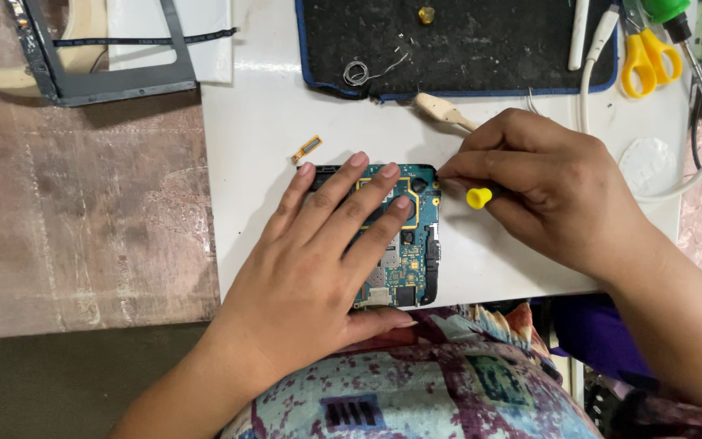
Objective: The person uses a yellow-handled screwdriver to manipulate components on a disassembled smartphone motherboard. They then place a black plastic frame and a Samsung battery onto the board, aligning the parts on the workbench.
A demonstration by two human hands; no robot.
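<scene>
My left hand (318,244) flat, pinning the opened phone (404,244), long axis toward me, at the white table's (262,122) near edge, right hand (546,187) pinching a yellow-capped tool (478,197), bare table left.

Teal circuit board (406,252), yellow-capped tool (478,197), yellow scissors (648,58), seemingly blue-edged black mat (457,41).

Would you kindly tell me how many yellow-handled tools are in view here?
2: the yellow scissors lie at the table's far right by the dark mat, and a yellow-capped tool sits in the right hand. Others may be hidden.
</scene>
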